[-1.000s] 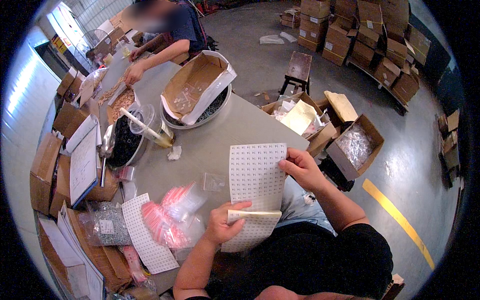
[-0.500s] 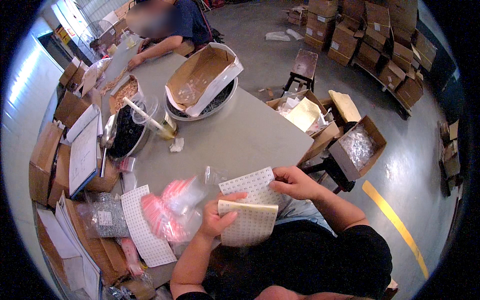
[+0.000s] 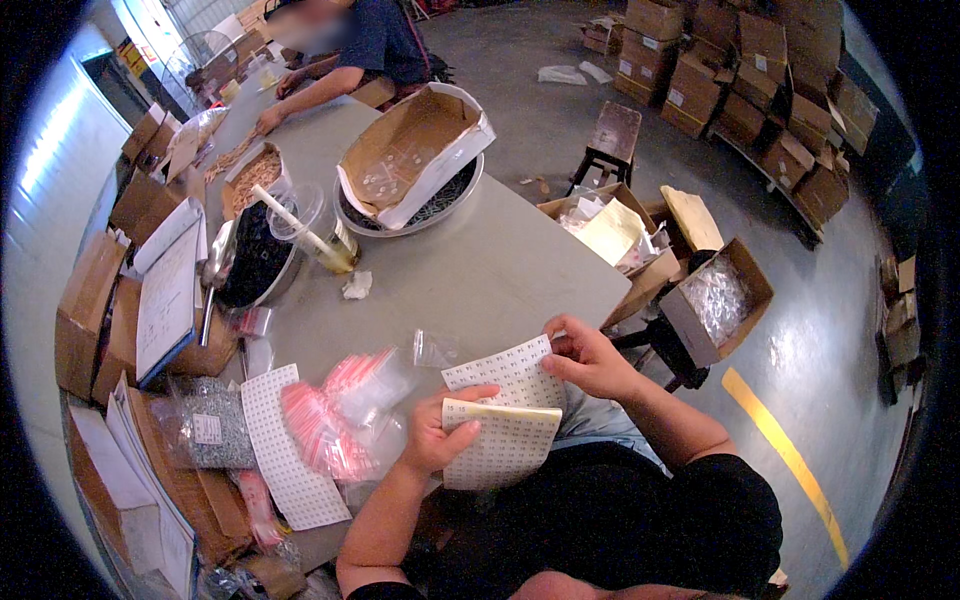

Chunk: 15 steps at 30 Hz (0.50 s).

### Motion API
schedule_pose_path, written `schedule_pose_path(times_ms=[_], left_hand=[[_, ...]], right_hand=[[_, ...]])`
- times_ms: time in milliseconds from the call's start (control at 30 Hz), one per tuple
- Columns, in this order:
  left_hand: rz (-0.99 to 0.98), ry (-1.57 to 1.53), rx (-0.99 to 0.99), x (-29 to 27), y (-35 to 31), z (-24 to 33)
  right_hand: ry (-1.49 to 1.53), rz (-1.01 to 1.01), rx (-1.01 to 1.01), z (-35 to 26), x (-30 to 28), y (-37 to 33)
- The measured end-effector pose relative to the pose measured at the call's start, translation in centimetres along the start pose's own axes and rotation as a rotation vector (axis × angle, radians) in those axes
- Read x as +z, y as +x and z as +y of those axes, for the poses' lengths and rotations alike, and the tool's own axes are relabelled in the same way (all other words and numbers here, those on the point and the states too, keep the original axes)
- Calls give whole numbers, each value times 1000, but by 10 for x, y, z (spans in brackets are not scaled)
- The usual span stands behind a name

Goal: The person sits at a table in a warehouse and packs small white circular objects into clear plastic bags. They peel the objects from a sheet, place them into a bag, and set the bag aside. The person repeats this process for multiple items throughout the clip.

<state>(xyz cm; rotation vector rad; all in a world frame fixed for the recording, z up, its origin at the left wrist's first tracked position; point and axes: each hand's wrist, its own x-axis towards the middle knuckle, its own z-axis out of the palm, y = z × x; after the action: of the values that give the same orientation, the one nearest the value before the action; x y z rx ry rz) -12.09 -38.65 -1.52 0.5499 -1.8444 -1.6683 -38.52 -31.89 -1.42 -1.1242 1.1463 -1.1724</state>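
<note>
White label sheets (image 3: 500, 445), printed with rows of small black characters, are folded over in my left hand (image 3: 440, 432), its thumb on the front flap and its fingers behind. The far flap (image 3: 497, 368) of the sheets stands up beyond the fold. At that flap's right edge my right hand (image 3: 590, 362) has its thumb and index finger, closed on the corner; whether a single label is between them is too small to see. Left of my left hand lie a heap of clear bags with red strips (image 3: 330, 415) and another label sheet (image 3: 290, 450).
A small clear bag (image 3: 432, 348) lies on the grey table (image 3: 450, 270). Farther off are a tilted carton (image 3: 410, 150) on a metal basin, a lidded plastic cup (image 3: 330, 245) and a clipboard (image 3: 165, 300). Open boxes (image 3: 720, 295) stand at the right; a co-worker (image 3: 380, 50) sits at the far end.
My right hand's index finger has lifted and its fingers have shifted slightly up at the sheet's corner. My left hand keeps its hold on the label sheets. The view has shifted a little.
</note>
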Motion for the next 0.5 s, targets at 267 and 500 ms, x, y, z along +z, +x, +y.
schedule_pose_path(times_ms=[267, 500], left_hand=[[-21, 37, -9, 2, 0, 3], [-116, 156, 29, 1, 6, 8]], right_hand=[[-81, -10, -44, -8, 5, 0], [-284, 68, -33, -5, 8, 0]])
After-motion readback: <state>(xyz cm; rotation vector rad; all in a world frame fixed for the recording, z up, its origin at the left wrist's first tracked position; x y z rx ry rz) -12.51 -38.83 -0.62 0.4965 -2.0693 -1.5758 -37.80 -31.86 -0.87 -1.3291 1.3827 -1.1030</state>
